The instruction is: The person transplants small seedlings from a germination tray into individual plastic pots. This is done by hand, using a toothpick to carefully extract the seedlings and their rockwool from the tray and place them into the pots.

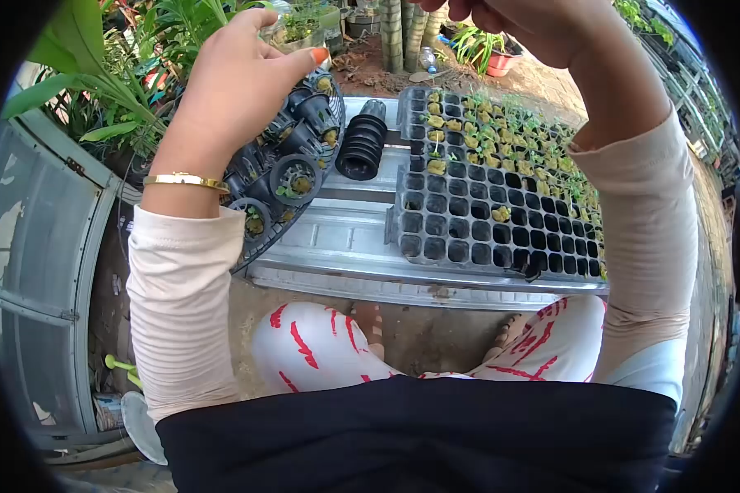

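Note:
My left hand (pixel 237 78) is raised above a round black basket (pixel 335 135). Its thumb and fingers are apart, with nothing seen between them. Black slotted pots (pixel 296 177) holding small seedlings in plugs lie in the basket, partly hidden by my left forearm. My right hand (pixel 543 29) is up at the top edge, its fingertips cut off by the frame, so anything in it is hidden. Below and between the hands, a stack of black pots (pixel 362 148) lies beside a black seedling tray (pixel 469 201). Seedlings in plugs fill many of the tray's far cells; several nearer cells are bare.
A metal bench (pixel 329 230) with slats bears the basket, stack and tray in front of my knees. Leafy plants (pixel 90 78) grow at the far left, beside a metal-framed panel (pixel 37 263). A reddish pot (pixel 501 62) stands on the ground beyond.

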The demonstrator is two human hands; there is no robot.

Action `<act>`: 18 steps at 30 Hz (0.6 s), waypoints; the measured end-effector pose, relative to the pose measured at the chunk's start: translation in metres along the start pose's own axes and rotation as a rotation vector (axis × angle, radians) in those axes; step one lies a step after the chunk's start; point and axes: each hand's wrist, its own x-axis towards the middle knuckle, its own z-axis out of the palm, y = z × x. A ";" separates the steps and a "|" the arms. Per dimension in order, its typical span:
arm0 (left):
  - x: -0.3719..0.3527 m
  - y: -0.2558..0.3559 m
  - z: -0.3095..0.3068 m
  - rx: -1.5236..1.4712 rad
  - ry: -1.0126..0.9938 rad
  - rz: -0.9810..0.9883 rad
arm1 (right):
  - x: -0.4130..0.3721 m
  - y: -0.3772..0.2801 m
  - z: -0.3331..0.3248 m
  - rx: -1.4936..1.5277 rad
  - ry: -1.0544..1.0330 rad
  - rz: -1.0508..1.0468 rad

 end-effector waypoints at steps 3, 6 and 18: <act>-0.017 0.054 0.035 -0.270 -0.086 0.057 | -0.065 0.011 0.007 0.116 0.181 -0.046; -0.037 0.090 0.064 -0.530 -0.202 0.025 | -0.098 0.025 0.027 0.609 0.584 0.274; -0.071 0.105 0.125 -0.415 -0.524 0.096 | -0.199 0.076 0.081 1.093 0.633 0.479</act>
